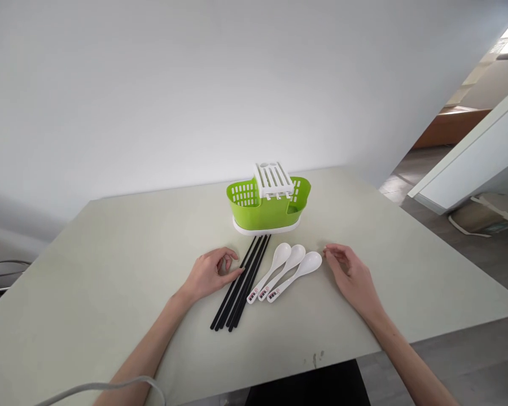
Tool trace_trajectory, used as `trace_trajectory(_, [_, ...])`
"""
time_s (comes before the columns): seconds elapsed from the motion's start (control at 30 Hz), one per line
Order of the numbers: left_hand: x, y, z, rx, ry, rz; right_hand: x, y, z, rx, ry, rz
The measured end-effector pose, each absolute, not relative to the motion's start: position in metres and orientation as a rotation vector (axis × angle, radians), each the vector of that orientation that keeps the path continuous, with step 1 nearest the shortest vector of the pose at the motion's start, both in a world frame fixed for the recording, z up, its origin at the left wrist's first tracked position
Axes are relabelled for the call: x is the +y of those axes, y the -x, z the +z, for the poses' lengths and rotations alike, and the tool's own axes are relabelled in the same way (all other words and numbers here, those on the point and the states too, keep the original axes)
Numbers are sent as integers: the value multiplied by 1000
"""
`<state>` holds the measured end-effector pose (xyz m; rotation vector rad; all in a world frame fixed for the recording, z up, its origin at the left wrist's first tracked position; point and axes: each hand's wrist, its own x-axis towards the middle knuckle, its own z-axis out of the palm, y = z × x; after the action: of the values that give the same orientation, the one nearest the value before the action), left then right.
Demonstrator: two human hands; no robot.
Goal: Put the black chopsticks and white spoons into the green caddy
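My left hand [214,272] rests on the table just left of a bundle of black chopsticks [244,285]. Its fingers are loosely curled, the thumb reaches out to the chopsticks' edge, and it holds nothing. Right of the chopsticks lie three white spoons [295,255], fanned out with their bowls away from me and printed marks on the handle ends. My right hand [350,276] lies right of the spoons, half curled with thumb and fingers apart, and grips nothing. Behind the chopsticks stands a green cutlery basket [271,217] with a slotted white top piece [275,179] and a white base.
The pale table [152,237] meets a white wall [186,101] at the back. A grey cable [97,387] crosses my left forearm at the lower left. Below the front edge is a black surface [309,389]. Beyond the right edge, the floor and a doorway show.
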<state>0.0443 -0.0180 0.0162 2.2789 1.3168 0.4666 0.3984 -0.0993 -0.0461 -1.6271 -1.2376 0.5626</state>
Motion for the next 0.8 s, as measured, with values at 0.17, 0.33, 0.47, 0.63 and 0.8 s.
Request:
trace_trajectory(0.17, [-19, -45, 17, 1328, -2279, 462, -99, -398, -46, -1230, 1647, 565])
trace_trajectory(0.33, [-20, -46, 18, 1326, -2319, 448, -100, -398, -45, -1235, 1643, 562])
trace_trajectory(0.47, [-20, -45, 18, 1321, -2322, 434, -100, -398, -45, -1229, 1636, 563])
trace_trajectory(0.63, [-21, -44, 17, 1285, -2357, 439, -100, -398, -44, -1233, 1648, 545])
trace_trajectory(0.8, [-22, -43, 22, 1248, -2367, 419, -101, -397, -44, -1233, 1660, 552])
